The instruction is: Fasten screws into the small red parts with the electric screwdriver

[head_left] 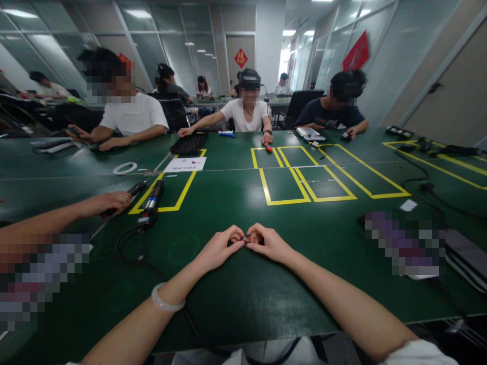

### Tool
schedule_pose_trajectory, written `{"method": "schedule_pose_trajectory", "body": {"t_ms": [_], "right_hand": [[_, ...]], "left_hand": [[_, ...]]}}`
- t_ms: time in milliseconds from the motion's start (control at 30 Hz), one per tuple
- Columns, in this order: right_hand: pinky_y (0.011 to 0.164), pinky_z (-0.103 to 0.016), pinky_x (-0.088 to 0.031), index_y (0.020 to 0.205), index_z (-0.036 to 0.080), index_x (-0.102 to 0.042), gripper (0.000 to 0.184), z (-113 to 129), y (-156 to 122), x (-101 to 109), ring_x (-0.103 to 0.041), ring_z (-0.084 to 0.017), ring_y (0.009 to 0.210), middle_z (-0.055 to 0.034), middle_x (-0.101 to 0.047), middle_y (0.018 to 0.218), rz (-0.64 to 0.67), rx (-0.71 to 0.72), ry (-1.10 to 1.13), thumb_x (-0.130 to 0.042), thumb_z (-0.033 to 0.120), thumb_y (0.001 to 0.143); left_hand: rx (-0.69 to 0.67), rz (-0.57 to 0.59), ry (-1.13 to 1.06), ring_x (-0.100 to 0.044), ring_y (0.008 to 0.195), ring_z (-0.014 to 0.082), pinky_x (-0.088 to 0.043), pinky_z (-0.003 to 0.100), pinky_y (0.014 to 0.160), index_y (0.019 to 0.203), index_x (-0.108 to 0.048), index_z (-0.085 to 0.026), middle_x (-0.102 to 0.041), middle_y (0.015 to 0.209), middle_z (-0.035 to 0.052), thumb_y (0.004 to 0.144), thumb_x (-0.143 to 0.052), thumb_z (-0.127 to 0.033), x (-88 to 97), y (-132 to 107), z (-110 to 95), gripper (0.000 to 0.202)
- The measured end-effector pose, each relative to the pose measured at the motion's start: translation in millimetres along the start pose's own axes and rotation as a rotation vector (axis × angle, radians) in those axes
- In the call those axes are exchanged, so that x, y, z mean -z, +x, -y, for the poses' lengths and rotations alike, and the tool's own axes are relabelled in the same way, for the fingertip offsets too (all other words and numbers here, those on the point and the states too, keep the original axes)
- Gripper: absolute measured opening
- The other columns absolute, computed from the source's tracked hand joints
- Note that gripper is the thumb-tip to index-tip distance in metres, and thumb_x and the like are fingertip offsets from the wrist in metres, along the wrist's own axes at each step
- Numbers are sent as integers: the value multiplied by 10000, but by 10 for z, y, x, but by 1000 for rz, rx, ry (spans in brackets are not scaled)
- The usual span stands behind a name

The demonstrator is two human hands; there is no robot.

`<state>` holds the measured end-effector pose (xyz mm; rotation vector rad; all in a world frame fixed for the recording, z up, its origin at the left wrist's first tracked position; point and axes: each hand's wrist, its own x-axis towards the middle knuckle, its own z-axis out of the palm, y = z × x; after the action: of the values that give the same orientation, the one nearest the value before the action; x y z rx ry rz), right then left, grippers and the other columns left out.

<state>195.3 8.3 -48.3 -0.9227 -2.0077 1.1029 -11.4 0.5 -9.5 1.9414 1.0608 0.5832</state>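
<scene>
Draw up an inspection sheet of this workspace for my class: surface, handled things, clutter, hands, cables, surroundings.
Surface: green table, marked with yellow tape.
Handled things: small object, mostly hidden by fingers.
Clutter: black tray, paper sheet, white ring.
Hands: left hand and right hand pinch the small object together.
Cables: black cables at left and right.
Surroundings: seated people opposite; a co-worker's hand at left; red wall signs.

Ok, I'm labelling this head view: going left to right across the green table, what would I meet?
White ring, silver-and-black cylindrical tool, printed white sheet, left hand, small red-and-dark object at the fingertips, right hand, small white square.
</scene>
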Motion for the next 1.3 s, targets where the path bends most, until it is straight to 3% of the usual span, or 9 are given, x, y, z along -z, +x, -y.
{"method": "schedule_pose_trajectory", "body": {"t_ms": [267,633,800,967,1300], "right_hand": [[633,-221,-449,945,182,-554,134,-1,6,-17,-557,-106,649,14,-609,767,-19,16,-14,-610,203,825],[666,-236,-458,952,190,-573,130,27,-7,-13,-576,-121,693,-2,-636,824,-30,46,-153,-613,204,829],[668,-239,-461,1022,189,-564,193,33,-8,-1,-576,-122,692,-1,-632,823,-34,60,-131,-608,204,835],[671,-234,-461,951,176,-597,97,26,-3,-2,-577,-122,700,-9,-625,801,-49,55,-91,-570,224,871],[658,-223,-454,900,165,-606,76,57,3,-33,-561,-117,686,-5,-610,779,-75,77,-40,-593,222,850]], "left_hand": [[-32,-4,-6,-628,914,169,-480,290,842,984,-555,-190,-655,942,39,874,-523,-331,-6,5,16,182],[-55,-1,35,-619,923,171,-464,285,845,987,-568,-190,-648,951,37,871,-530,-318,2,8,40,177],[-33,26,35,-615,938,173,-455,279,842,1009,-577,-197,-654,979,36,892,-508,-361,10,9,65,213],[-24,50,61,-615,926,173,-441,266,826,1036,-592,-198,-664,998,31,913,-466,-373,22,2,43,247],[-55,72,68,-613,986,174,-440,274,885,1082,-595,-187,-670,1061,46,920,-440,-314,6,2,38,258]]}}
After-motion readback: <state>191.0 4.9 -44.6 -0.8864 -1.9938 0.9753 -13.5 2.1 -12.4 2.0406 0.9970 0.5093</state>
